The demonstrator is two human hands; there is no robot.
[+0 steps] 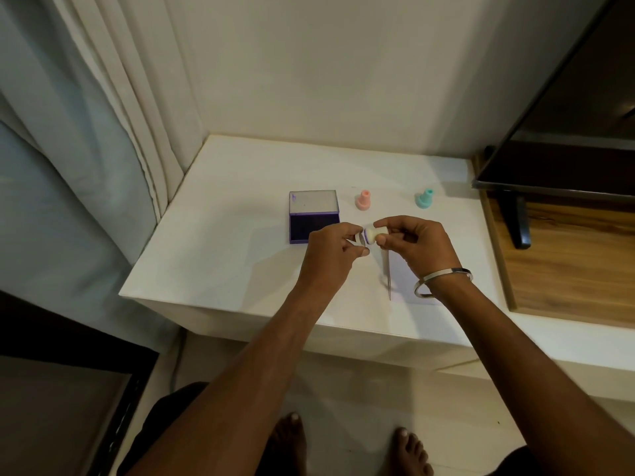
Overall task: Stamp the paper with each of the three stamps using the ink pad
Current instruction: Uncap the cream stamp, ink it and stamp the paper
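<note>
Both hands meet above the middle of the white table point(240, 187), and between them sits a small white stamp point(372, 233), tipped sideways, its purple-stained face turned left. The right hand point(417, 247) pinches its body between thumb and fingers; the left hand point(331, 250) is closed on a clear round cap point(360, 239) just beside that face. Cap coming off or going back on? Cannot tell from here. Just left and slightly beyond, the purple ink pad point(313, 225) lies open, lid tilted up at the far side. Further back stand the pink stamp point(363, 200) and, well to its right, the teal stamp point(424, 198), both upright and untouched. The paper point(407, 283) lies under the right wrist, pale against the table; any marks on it are too faint to read. If the cap is off, the next move calls for turning the face down onto the pad squarely.
</note>
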